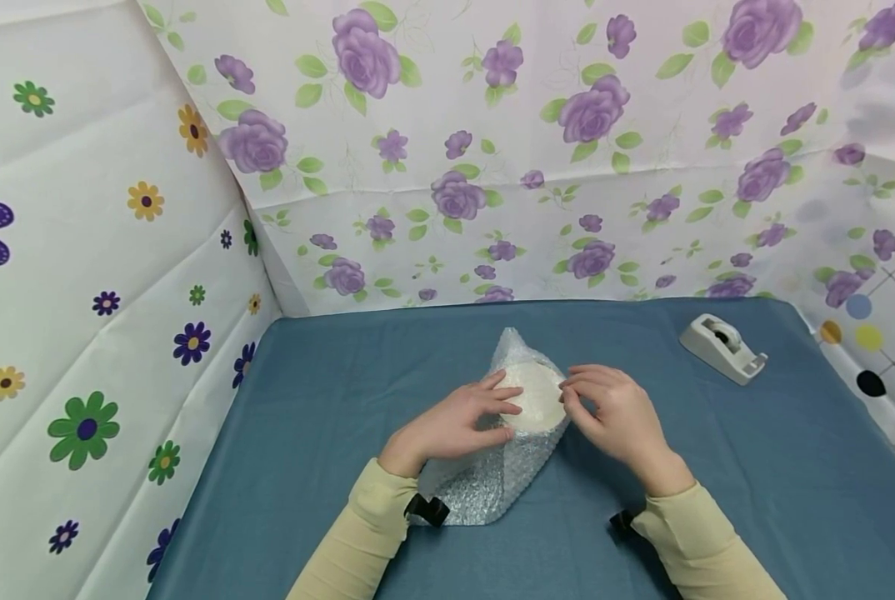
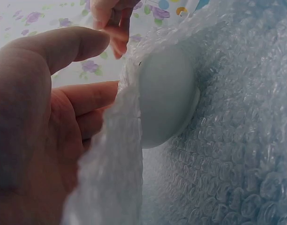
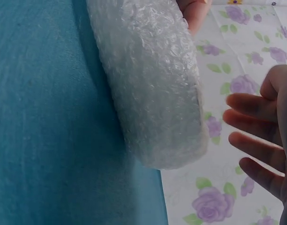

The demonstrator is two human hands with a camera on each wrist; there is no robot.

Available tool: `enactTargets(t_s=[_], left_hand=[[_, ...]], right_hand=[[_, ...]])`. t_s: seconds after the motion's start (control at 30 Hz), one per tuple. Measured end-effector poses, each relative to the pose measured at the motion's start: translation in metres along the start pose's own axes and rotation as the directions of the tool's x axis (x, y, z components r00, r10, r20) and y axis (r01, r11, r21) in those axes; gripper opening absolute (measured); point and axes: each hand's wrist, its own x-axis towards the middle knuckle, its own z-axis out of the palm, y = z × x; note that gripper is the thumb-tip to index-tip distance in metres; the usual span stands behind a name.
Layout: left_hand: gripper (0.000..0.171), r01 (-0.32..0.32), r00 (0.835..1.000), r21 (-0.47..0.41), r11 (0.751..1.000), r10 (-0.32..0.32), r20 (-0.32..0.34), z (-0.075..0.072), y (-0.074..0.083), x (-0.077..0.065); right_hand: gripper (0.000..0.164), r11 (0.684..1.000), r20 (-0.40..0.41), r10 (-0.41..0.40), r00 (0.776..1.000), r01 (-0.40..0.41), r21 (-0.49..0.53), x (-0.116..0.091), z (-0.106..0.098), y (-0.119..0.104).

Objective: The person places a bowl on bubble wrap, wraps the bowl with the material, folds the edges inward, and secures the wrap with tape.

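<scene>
A round white dish point(image 1: 535, 397), which looks like a bowl, lies on a sheet of bubble wrap point(image 1: 485, 483) partly folded about it. My left hand point(image 1: 466, 417) reaches over the dish from the left, its fingers spread and touching the dish or the wrap's edge. In the left wrist view the dish's smooth side point(image 2: 167, 96) shows inside the wrap, and part of the left fingers is hidden behind the wrap. At the dish's right edge, my right hand point(image 1: 616, 417) has loosely bent fingers; the right wrist view shows them apart from the wrap point(image 3: 153, 79).
A white tape dispenser point(image 1: 723, 347) stands at the back right of the table. Blue cloth point(image 1: 327, 400) covers the tabletop. Flowered sheets point(image 1: 417, 167) hang behind it and on the left, and a dotted sheet point(image 1: 890, 350) hangs on the right.
</scene>
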Motion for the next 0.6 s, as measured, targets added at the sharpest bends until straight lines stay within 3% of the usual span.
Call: enactTargets(t_s=[0.23, 0.43, 0.6], left_hand=[[0.048, 0.035, 0.999, 0.030, 0.999, -0.036, 0.026, 0.003, 0.001, 0.000], [0.048, 0.048, 0.998, 0.051, 0.998, -0.050, 0.034, 0.004, 0.001, 0.000], [0.047, 0.061, 0.997, 0.085, 0.995, -0.065, 0.041, 0.003, 0.003, -0.001]], right_hand=[[0.017, 0.996, 0.150, -0.086, 0.985, 0.084, 0.017, -0.001, 0.006, -0.003], [0.025, 0.998, 0.343, -0.062, 0.937, 0.059, 0.017, -0.004, 0.009, -0.002], [0.029, 0.999, 0.387, -0.042, 0.921, 0.046, -0.003, -0.006, 0.011, -0.001]])
